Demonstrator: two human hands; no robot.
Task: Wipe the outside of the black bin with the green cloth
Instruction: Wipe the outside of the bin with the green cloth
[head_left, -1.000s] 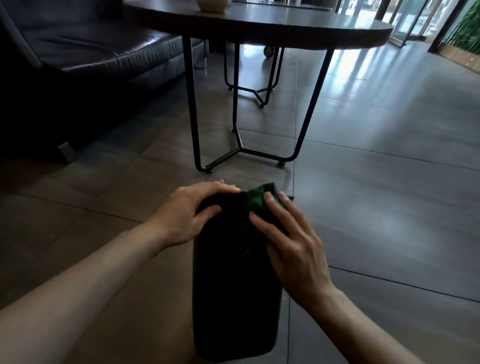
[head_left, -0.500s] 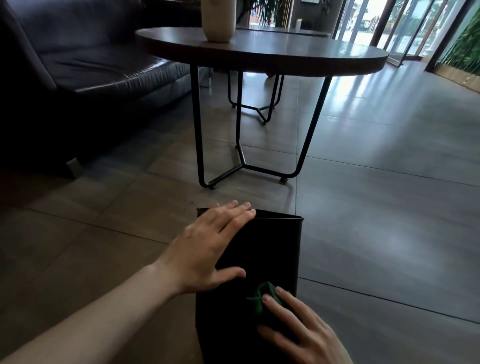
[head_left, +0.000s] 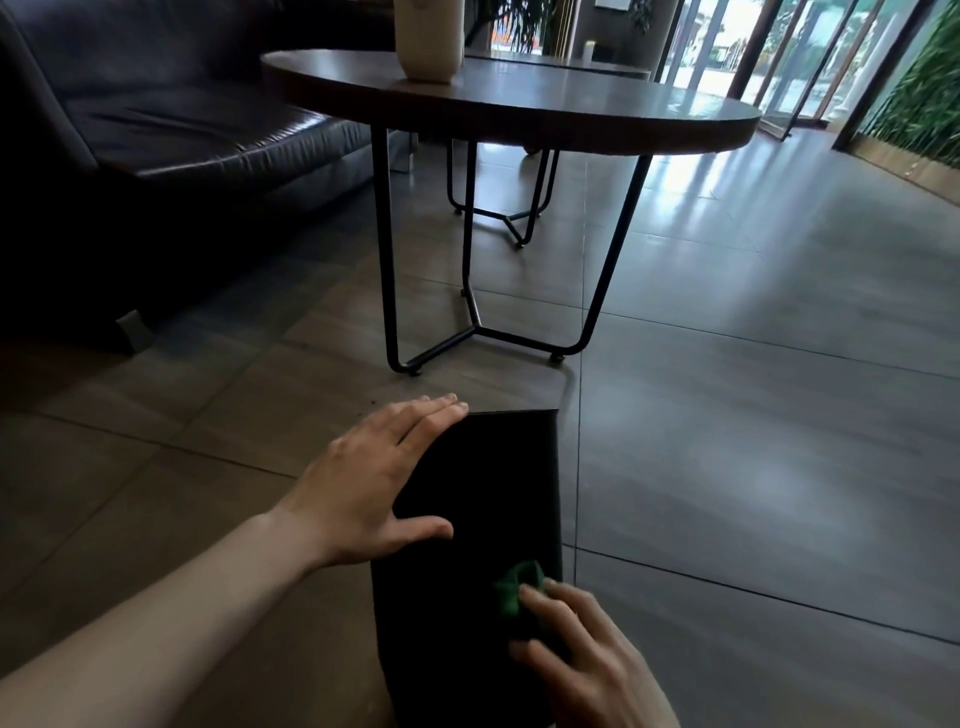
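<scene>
The black bin (head_left: 483, 499) lies on its side on the tiled floor, one flat side facing up, at the bottom centre. My left hand (head_left: 374, 478) rests flat on its upper left edge, fingers spread, holding nothing. My right hand (head_left: 587, 660) presses the green cloth (head_left: 517, 592) against the bin's near right part. Only a bunched corner of the cloth shows past my fingers; the remainder is under my hand.
A round dark table (head_left: 509, 109) on thin black metal legs stands just beyond the bin, with a pale vase (head_left: 428, 41) on top. A black leather sofa (head_left: 171, 140) fills the left. Glass doors and green plants are at the far right.
My right hand has drawn the cloth from the bin's far end down to its near end. My left hand went from gripping the far edge to lying flat on the bin.
</scene>
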